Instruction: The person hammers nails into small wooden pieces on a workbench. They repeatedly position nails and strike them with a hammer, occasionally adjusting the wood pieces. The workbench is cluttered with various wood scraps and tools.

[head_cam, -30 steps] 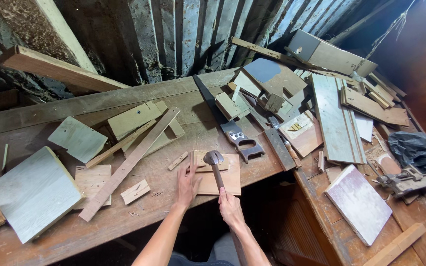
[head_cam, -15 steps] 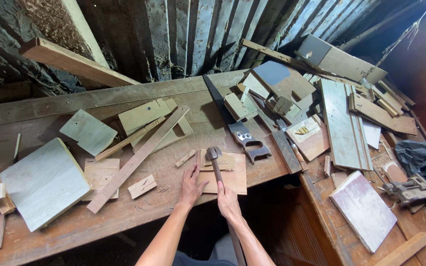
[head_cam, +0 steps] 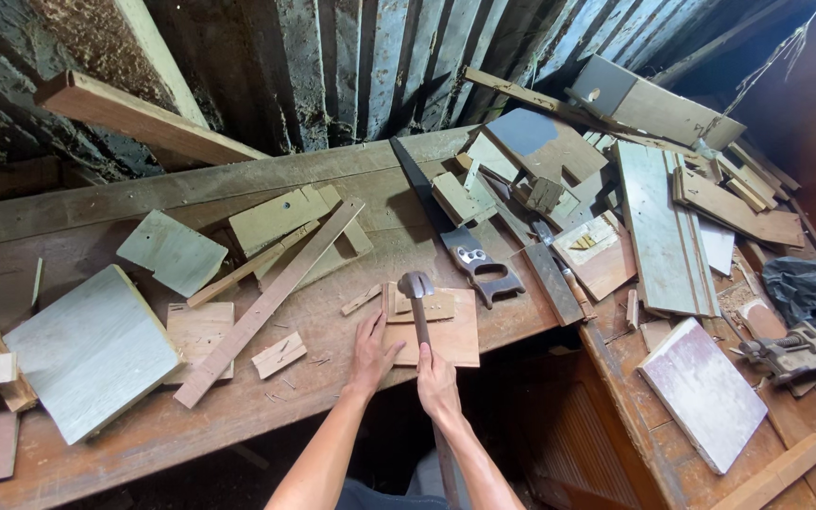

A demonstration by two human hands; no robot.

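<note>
Right hand [head_cam: 436, 382] fingers grip the hammer [head_cam: 416, 297], head resting on a small block [head_cam: 424, 305] atop the board [head_cam: 446, 340]; left hand [head_cam: 370, 354] flat, open, steadying; fastening apparently unfinished.

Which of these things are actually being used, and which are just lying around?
In use: hammer in the right hand; left hand on the small wood board; small block under the hammer head.

Lying about: handsaw, long wood strip, grey panel, black bag.

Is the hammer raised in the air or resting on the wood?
Resting: the hammer head sits on the small wood piece, gripped by the right hand.
</note>
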